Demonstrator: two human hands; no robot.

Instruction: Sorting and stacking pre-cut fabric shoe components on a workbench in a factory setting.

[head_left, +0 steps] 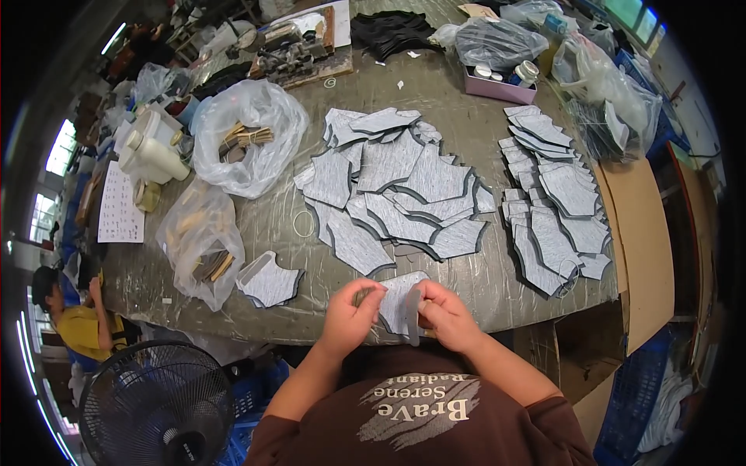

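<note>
Close to my body at the table's front edge, a cut grey fabric panel [400,289] with a dark edge lies between my hands. My left hand [351,312] is closed in a pinch at the panel's left side, on a small dull brownish strip [362,295]. My right hand [448,312] pinches a narrow grey strip [413,317] that hangs down over the panel's right side. A loose heap of similar grey panels [404,167] spreads just beyond. Overlapping rows of panels [556,198] lie to the right, and a small stack [271,283] sits to the left.
Clear plastic bags [249,167] [190,256] holding bundled strips stand at the left, beside a white bottle [155,155]. A pink box [500,89] with jars is at the back. A black fan [155,404] stands lower left, near a person in yellow [81,330].
</note>
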